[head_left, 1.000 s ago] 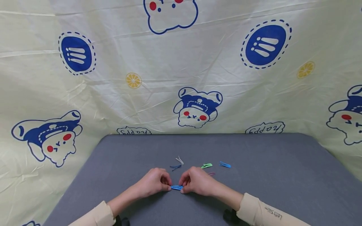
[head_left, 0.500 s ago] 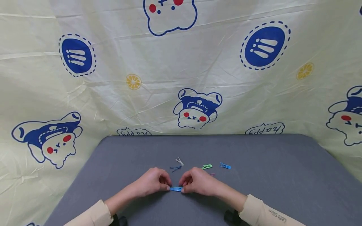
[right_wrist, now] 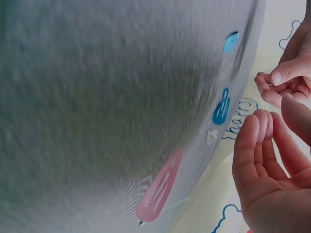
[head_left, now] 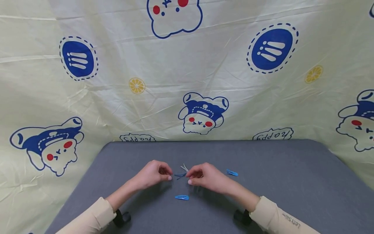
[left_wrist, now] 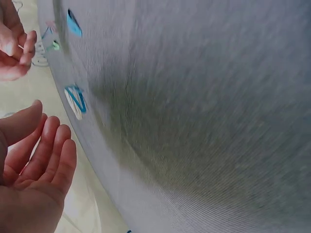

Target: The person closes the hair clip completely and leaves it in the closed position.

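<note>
A bright blue snap hair clip (head_left: 182, 197) lies flat on the grey table, apart from both hands. Farther back, a darker blue hair clip (head_left: 179, 175) lies beside a white hair clip (head_left: 184, 167). My left hand (head_left: 153, 175) hovers left of this pair, fingers relaxed and holding nothing. On the other side my right hand (head_left: 207, 178) is raised near the pair, its fingertips apart and with nothing between them. The right wrist view shows a pink hair clip (right_wrist: 161, 187) below that hand; in the head view the hand hides it. A green hair clip (left_wrist: 56, 45) shows in the left wrist view.
Another blue hair clip (head_left: 232, 173) lies right of my right hand. The grey table (head_left: 277, 195) ends at the back against a pale printed cloth (head_left: 163, 110). A dark band (head_left: 121, 218) circles the left wrist.
Both hands have let go of the bright blue hair clip, which stays on the table. They have moved farther back, beside the dark blue and white clips; the right hand now covers the green clip.
</note>
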`<state>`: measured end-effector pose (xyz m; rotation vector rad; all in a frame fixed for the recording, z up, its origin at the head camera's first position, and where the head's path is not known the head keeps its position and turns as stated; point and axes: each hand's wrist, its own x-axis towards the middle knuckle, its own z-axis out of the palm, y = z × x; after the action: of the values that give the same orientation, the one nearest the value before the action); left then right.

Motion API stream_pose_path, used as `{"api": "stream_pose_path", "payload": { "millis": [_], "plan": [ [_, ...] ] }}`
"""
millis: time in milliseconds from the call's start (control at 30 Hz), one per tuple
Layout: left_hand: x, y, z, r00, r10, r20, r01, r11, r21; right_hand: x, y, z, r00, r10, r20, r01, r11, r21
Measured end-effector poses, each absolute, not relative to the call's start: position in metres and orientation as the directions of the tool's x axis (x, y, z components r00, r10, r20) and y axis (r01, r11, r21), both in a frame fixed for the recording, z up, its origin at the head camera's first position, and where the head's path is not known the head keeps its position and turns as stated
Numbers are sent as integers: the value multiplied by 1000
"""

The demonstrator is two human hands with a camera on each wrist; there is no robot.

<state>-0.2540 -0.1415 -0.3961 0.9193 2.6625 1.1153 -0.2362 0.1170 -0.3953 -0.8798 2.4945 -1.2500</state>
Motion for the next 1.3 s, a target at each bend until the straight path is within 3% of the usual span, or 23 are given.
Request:
{"api": "stream_pose_path", "payload": {
  "millis": [267, 733, 1300],
  "plan": [
    [-274, -141, -398, -822, 559, 108, 462, 544, 700, -250, 120, -393, -832, -548, 85, -405, 496, -768],
    [-302, -142, -406, -846, 533, 19, 374, 567, 734, -281, 115, -395, -828, -556, 75, -444, 568, -693],
    [-330, -138, -416, -794, 602, -88, 285, 495, 820, -306, 109, -410, -829, -557, -52, -363, 606, -708]
  ]
}}
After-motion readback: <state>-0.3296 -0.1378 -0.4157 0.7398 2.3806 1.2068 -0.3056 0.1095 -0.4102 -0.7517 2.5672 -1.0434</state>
